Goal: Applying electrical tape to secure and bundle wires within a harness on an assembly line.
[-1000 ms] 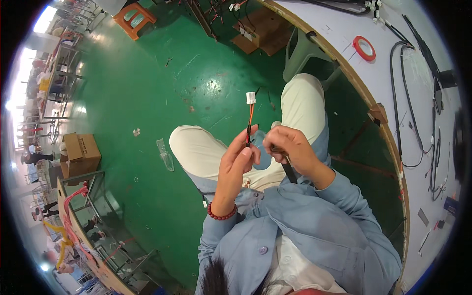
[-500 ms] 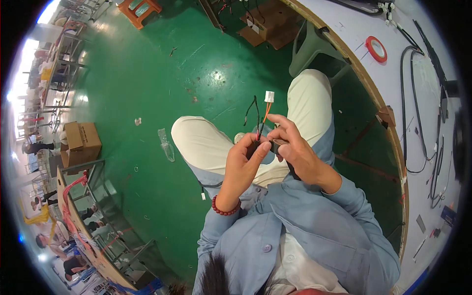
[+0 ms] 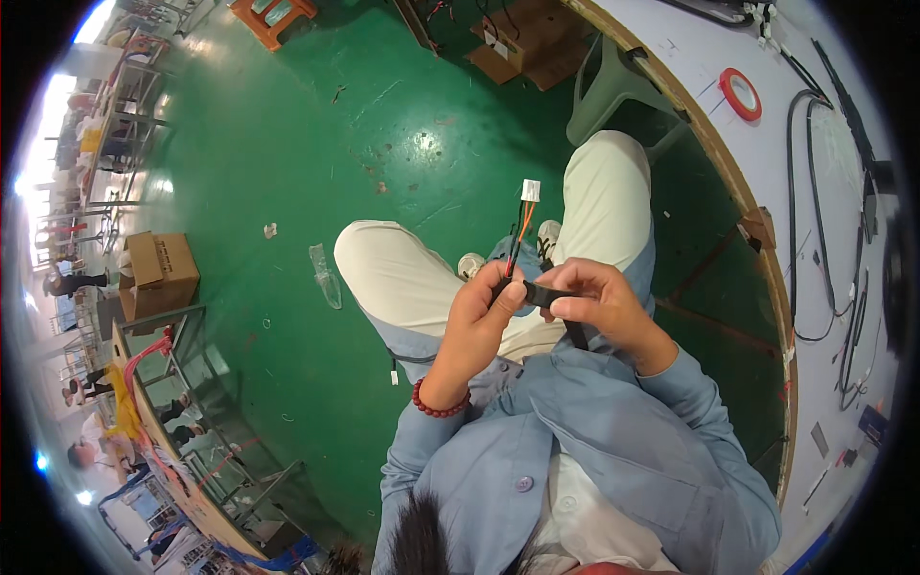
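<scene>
Above my lap, my left hand (image 3: 476,324) is closed in a pinch on a wire harness (image 3: 522,236). Its orange, red and black wires rise from my fingers to a white plastic connector (image 3: 531,191). A black band that looks like tape (image 3: 540,295) runs from my left thumb across to my right hand (image 3: 621,314). The right thumb and fingers pinch the band's other end. Another black length (image 3: 576,334) hangs below the right fingers, and whether it joins the band is hidden. A second small white connector (image 3: 394,378) dangles on a dark wire beside my left forearm.
A curved white table (image 3: 747,168) on my right bears a red tape roll (image 3: 741,94) and black cables (image 3: 792,211). A green plastic stool (image 3: 618,91) stands at its edge. Cardboard boxes (image 3: 161,280), an orange stool (image 3: 273,19) and another workbench (image 3: 182,436) are farther off; people work at left.
My right hand has moved right, away from the left, and the black band now shows stretched between them. The loose black wire now stands close to the orange wires.
</scene>
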### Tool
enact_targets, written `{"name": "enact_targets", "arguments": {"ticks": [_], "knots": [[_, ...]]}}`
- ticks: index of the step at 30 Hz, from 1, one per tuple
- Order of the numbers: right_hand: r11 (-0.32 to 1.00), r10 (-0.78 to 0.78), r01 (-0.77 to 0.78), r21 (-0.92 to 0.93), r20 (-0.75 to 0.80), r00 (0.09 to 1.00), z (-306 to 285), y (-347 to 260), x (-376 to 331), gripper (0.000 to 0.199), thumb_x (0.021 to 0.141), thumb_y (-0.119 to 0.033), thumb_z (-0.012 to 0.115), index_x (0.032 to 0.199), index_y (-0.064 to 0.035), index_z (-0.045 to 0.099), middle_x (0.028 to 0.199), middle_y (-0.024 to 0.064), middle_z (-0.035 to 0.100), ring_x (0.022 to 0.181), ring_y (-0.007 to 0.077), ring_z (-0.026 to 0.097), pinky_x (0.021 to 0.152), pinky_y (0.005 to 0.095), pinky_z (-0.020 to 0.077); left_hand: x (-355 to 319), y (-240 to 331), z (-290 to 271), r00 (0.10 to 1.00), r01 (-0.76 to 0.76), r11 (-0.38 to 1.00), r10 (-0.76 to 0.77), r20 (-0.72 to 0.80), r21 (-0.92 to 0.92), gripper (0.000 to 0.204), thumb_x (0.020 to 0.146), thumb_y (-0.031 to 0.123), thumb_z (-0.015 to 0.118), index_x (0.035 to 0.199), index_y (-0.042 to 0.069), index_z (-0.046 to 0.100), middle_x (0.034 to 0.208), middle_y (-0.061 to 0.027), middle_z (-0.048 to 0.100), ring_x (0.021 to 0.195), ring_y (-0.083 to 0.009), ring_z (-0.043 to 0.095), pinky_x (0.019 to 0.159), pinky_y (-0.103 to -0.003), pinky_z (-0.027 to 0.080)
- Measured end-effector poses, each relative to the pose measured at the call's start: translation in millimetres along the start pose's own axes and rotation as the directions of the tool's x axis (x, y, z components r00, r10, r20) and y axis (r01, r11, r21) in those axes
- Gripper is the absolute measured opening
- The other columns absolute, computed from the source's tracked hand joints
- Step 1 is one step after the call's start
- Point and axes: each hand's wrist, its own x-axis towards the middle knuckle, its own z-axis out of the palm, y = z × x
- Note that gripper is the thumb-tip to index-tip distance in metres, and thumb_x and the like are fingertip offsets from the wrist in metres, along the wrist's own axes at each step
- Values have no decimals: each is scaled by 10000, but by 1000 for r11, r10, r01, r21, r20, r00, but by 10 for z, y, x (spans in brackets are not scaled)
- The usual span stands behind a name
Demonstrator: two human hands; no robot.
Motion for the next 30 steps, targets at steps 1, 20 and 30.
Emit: {"name": "enact_targets", "arguments": {"ticks": [1,20,30], "knots": [[1000,-3,3,2,29,1000,-22,16,-1,158,759,-58,656,880,-20,560,1084,120,581,842,146,601,795,287,485,-5,8,6,1000,2,1000,-2,-3,1,144,942,189,519,921,48,495,712,58,421,566,-11,293,487,-174,235],[993,-37,24,115,106,994,44,1,277,274,741,-13,711,982,-5,582,1228,143,525,1056,163,542,931,298,432,-125,271,-56,999,-15,981,7,45,192,573,952,84,434,1453,47,158,734,-34,554,590,-37,392,538,-163,325],[995,-96,94,25,59,994,13,11,242,248,692,0,748,864,-23,571,1211,162,519,1071,209,541,976,353,396,-120,261,-85,993,-80,981,63,104,176,419,952,112,472,1348,12,374,788,-26,583,666,-44,440,602,-176,349]]}}
